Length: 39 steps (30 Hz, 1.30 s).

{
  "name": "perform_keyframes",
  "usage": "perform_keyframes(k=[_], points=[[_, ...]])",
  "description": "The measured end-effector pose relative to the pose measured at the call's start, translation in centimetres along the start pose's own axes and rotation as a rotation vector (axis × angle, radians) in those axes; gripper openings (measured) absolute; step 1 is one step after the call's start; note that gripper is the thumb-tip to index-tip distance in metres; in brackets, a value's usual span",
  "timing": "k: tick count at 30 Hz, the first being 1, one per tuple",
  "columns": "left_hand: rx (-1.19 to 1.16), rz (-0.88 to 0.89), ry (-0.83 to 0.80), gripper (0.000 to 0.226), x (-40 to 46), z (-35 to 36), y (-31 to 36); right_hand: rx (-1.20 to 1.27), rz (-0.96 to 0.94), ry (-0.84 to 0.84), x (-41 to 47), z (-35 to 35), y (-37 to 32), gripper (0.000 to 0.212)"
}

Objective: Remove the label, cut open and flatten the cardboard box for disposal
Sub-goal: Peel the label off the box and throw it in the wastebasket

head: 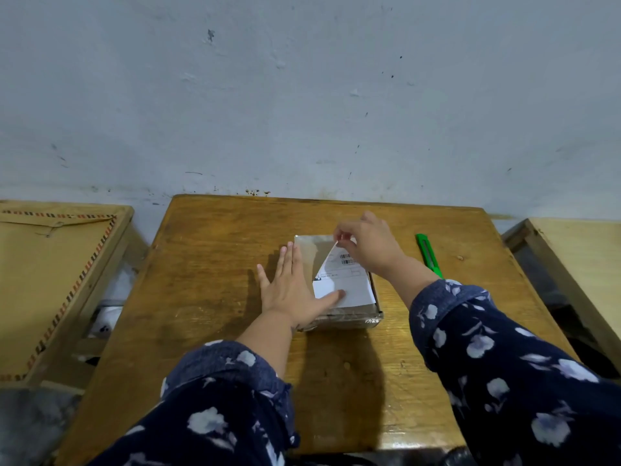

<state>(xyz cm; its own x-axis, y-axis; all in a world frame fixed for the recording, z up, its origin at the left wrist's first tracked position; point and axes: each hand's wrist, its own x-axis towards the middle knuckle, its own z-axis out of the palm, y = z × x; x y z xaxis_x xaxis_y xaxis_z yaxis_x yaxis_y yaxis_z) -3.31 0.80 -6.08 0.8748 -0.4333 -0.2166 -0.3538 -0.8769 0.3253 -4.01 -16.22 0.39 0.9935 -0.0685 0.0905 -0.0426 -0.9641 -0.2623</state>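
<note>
A small cardboard box (pixel 309 248) wrapped in shiny tape lies flat in the middle of the wooden table (pixel 208 264). A white shipping label (pixel 349 284) with barcodes covers its top right part. The label's far corner is lifted off the box. My right hand (pixel 366 245) pinches that lifted corner between thumb and fingers. My left hand (pixel 292 285) lies flat with fingers spread on the box's left side, its thumb resting on the label's near edge.
A green utility knife (pixel 428 255) lies on the table to the right of the box. A wooden board with a striped border (pixel 50 280) sits on the left, another wooden table (pixel 578 264) on the right. A grey wall stands right behind.
</note>
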Motion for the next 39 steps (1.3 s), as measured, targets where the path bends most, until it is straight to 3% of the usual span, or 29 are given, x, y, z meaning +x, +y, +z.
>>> perform_keyframes(k=[10,17,21,29,33,39], points=[[0.007,0.017,0.003,0.127,-0.1,0.1,-0.1,0.087,0.080,0.098,-1.1,-2.0,-0.1,0.017],[-0.021,0.020,0.016,0.130,-0.1,0.1,-0.1,0.237,0.129,0.012,-0.3,-2.0,-0.6,0.007],[-0.023,0.022,0.009,0.130,-0.2,0.0,-0.1,0.420,0.160,-0.047,0.0,-2.9,-0.5,0.016],[0.008,0.063,0.006,0.136,-0.1,-0.5,-0.1,0.402,0.139,-0.066,-0.1,-3.1,-0.4,0.015],[0.021,0.170,0.073,0.133,-0.4,-0.7,-0.5,0.259,0.117,-0.098,-0.7,-2.5,-0.4,0.022],[0.100,0.228,0.014,0.124,-1.0,0.0,-1.6,0.141,0.077,-0.128,-1.2,-2.4,-1.6,0.036]])
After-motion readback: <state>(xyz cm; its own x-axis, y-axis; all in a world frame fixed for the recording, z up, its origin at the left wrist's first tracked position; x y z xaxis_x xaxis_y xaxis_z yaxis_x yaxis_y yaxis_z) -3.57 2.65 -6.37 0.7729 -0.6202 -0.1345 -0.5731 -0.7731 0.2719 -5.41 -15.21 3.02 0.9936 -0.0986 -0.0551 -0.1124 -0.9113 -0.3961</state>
